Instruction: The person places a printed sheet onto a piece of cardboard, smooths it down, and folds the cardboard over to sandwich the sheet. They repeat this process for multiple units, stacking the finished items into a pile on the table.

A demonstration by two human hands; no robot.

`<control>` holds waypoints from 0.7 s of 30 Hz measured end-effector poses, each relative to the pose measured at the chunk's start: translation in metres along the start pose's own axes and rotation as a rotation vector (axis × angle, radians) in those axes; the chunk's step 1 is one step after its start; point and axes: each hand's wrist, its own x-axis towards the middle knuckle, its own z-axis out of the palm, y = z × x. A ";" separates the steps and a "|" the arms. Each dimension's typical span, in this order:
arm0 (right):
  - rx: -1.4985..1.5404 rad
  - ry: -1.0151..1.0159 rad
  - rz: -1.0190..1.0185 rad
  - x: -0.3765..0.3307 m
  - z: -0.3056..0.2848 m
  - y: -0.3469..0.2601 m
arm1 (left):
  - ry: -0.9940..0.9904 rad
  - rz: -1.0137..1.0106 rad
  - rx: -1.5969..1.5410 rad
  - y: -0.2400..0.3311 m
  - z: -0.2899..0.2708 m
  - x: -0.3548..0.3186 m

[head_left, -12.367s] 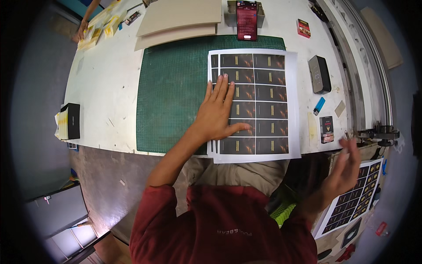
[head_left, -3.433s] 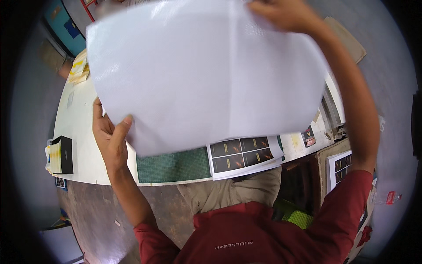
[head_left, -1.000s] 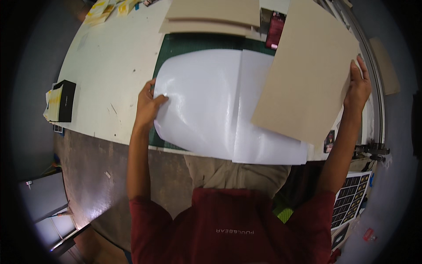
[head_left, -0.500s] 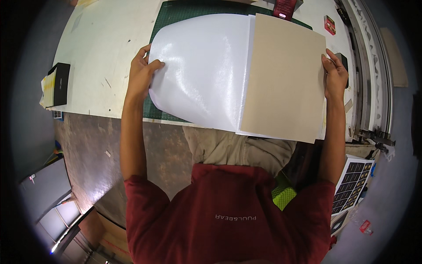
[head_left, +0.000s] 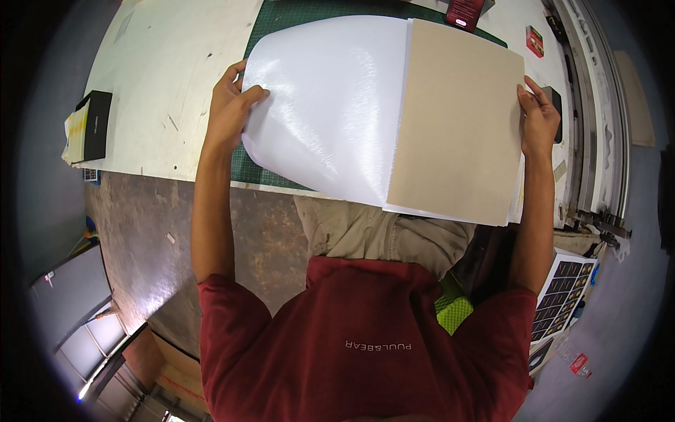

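A glossy white sheet [head_left: 323, 105] bows upward on the left, its left edge pinched in my left hand [head_left: 233, 105] with the thumb on top. Adjoining it on the right lies a flat beige cardboard sheet [head_left: 460, 126], whose lower edge overhangs the front of the table. My right hand [head_left: 538, 123] grips the right edge of the cardboard between thumb and fingers. White paper edges show beneath the cardboard at its lower and right sides; how many layers there are is hidden. Under all of it is a green cutting mat [head_left: 247, 171].
On the white table [head_left: 162, 105] stand a black box [head_left: 97, 126] at far left, a dark red phone-like object [head_left: 464, 13] and a small red box [head_left: 535, 42]. A dark object [head_left: 555, 105] sits behind my right hand. A metal rail [head_left: 598, 126] runs along the right.
The white strip between the glossy sheet and the cardboard looks narrower. Both hands keep their grips, and the whole view has shifted slightly.
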 end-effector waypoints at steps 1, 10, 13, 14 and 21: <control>-0.010 0.005 -0.002 0.000 0.000 -0.001 | 0.002 0.001 0.001 0.000 0.000 0.000; -0.043 0.008 -0.007 0.003 0.000 0.004 | 0.018 -0.008 0.040 0.001 0.001 -0.001; -0.012 0.006 -0.005 0.003 0.001 0.005 | 0.016 -0.014 0.052 0.003 0.002 -0.001; -0.006 0.004 -0.003 0.003 0.002 0.005 | 0.017 -0.015 0.050 0.004 0.002 -0.001; -0.052 -0.001 0.001 0.002 0.004 0.005 | 0.004 -0.020 0.055 0.002 0.000 -0.001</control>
